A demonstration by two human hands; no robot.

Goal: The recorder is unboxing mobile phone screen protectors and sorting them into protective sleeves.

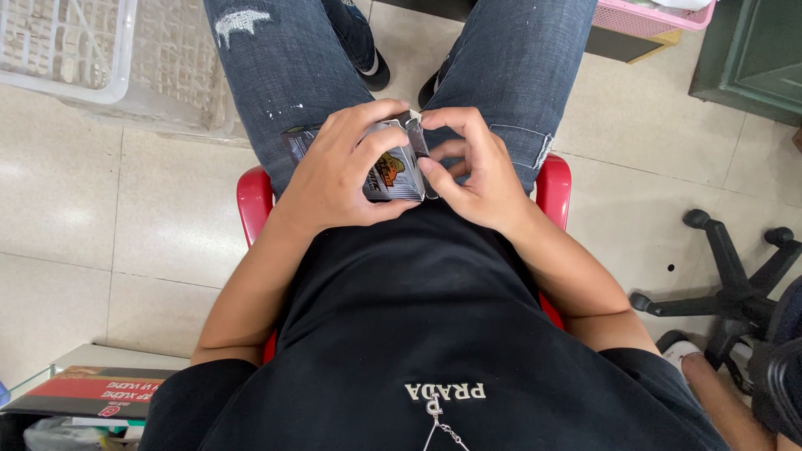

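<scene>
I sit on a red chair (251, 199) and look down at my lap. My left hand (338, 171) grips a small silvery box (394, 174) with an orange picture on its face, fingers curled over its top and thumb under it. My right hand (472, 167) pinches the box's right edge, where a narrow flap (415, 134) stands up between thumb and forefinger. Both hands rest against my jeans (284, 75), above my black shirt (418, 334).
A white plastic crate (67, 50) stands on the tiled floor at the upper left. A pink basket (652, 17) is at the top right, beside a green cabinet (752, 50). A black office-chair base (727, 284) and another person's leg are at the right. A flat red-and-black package (92, 392) lies lower left.
</scene>
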